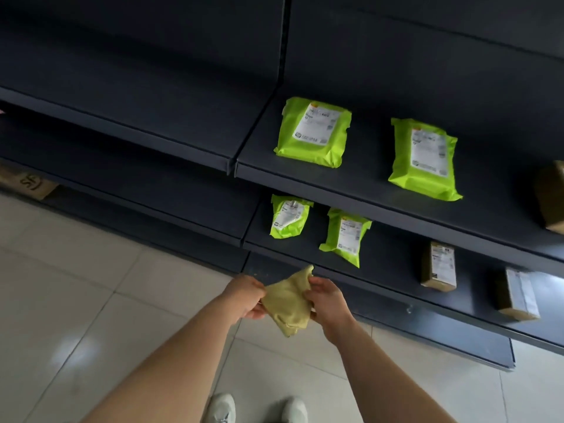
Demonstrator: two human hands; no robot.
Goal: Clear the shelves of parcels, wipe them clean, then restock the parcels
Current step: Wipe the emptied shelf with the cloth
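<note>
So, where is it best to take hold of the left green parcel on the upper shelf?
Probably by its near edge, coming from the front. The left green parcel lies flat, label up, near the upper shelf lip, with space around it: thumb on top, fingers under the edge.

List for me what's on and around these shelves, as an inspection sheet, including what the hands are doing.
Surface: dark metal shelves, several tiers.
Job's things: two lime-green plastic parcels lie flat on the upper tier, and two more on the tier below. Brown cardboard boxes sit to their right. There is also a yellow-green fabric cloth.
Clutter: nothing seen.
Grippers: left hand and right hand both grip the cloth, in front of the lowest tier.
Cables: nothing seen.
Surroundings: pale glossy floor tiles; white shoes; another brown box at far left.
</note>
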